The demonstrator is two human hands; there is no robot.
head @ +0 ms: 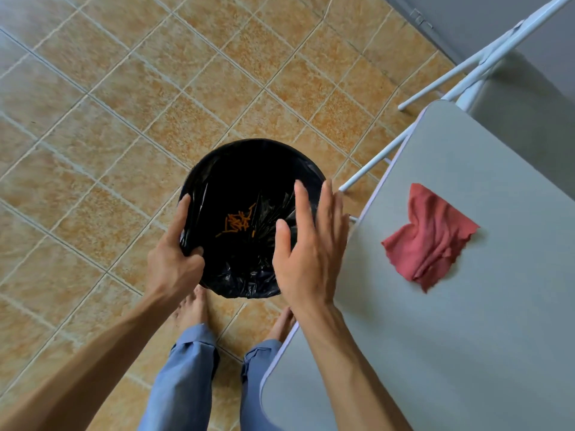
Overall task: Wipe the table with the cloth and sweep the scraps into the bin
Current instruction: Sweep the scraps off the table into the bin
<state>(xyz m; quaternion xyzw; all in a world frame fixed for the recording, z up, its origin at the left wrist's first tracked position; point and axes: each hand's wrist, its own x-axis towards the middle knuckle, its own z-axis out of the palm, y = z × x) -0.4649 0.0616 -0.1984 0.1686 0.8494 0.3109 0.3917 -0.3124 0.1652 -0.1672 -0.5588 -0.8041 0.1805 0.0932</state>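
The bin [249, 188], lined with a black bag, stands on the tiled floor [93, 119] at the middle of the view, with orange scraps [238, 222] at its bottom; the left hand [172, 259] grips its rim at 8 o'clock, fingers [182, 216] outside and thumb hooked inside, while the right hand [306, 244] hovers flat over the rim at 3 o'clock, fingers apart and holding nothing. The red cloth [431, 241] lies crumpled on the grey bench [466, 337] at 3 o'clock of the right hand, well apart from it — the bench runs off the right and bottom edges, and the bin's near rim is partly hidden behind the hands.
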